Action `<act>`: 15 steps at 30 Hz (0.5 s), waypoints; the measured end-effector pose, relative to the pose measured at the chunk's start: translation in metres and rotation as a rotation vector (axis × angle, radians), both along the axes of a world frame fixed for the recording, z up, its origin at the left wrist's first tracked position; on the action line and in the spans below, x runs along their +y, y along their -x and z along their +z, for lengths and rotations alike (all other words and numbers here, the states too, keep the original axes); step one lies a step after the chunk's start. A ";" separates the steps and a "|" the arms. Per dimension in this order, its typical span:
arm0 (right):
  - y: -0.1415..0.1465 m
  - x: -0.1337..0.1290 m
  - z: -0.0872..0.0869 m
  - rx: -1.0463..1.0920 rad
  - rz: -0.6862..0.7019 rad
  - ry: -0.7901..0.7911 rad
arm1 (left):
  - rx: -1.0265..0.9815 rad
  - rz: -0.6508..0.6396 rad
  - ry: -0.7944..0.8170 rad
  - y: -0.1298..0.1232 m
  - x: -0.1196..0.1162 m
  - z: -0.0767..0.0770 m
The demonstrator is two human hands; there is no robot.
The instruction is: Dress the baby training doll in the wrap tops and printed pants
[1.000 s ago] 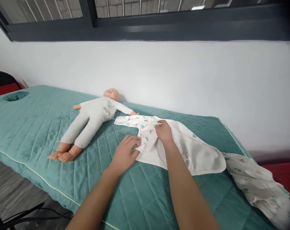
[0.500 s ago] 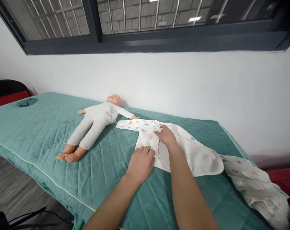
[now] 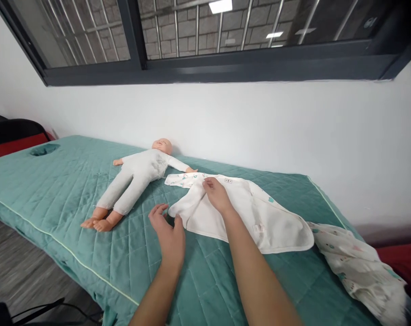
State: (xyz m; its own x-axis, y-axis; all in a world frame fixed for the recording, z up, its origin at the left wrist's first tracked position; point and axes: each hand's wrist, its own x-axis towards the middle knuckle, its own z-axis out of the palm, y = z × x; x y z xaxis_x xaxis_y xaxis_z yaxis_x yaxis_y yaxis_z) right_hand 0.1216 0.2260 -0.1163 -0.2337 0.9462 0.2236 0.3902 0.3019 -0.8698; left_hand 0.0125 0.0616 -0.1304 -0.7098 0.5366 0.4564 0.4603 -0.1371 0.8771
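A white baby shirt [image 3: 239,203] with small printed figures lies spread on the green quilted cover, its front laid open so the plain inside and a label show. My right hand [image 3: 217,194] pinches its front panel near the neckline. My left hand [image 3: 169,233] is beside the panel's lower left corner, thumb and fingers apart, with nothing visible in it. To the left a baby doll [image 3: 137,167] in a white cloth body lies on its back, one hand close to the shirt's left sleeve [image 3: 180,179].
The green quilted cover [image 3: 56,194] lies over a bed with a face hole [image 3: 45,149]. A bunched printed cloth [image 3: 358,271] lies at the right edge. Behind stands a white wall [image 3: 260,122] under a barred window. Black straps [image 3: 39,312] are at the lower left.
The shirt's front panel has been folded back to the left, uncovering the inside. My right hand moved left with it. My left hand let go and moved left, its fingers spreading.
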 end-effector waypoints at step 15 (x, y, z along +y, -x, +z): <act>-0.182 -0.022 0.070 -0.657 -0.394 0.018 | 0.657 -0.319 0.061 -0.015 -0.006 0.010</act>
State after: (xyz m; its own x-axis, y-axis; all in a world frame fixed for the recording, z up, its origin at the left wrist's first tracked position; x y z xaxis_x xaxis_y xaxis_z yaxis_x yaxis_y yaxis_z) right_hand 0.3035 0.2040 -0.0459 0.0418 0.9894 0.1389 0.9048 0.0215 -0.4253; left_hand 0.0278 0.0551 -0.1208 -0.1046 0.7099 0.6965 0.8398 -0.3120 0.4442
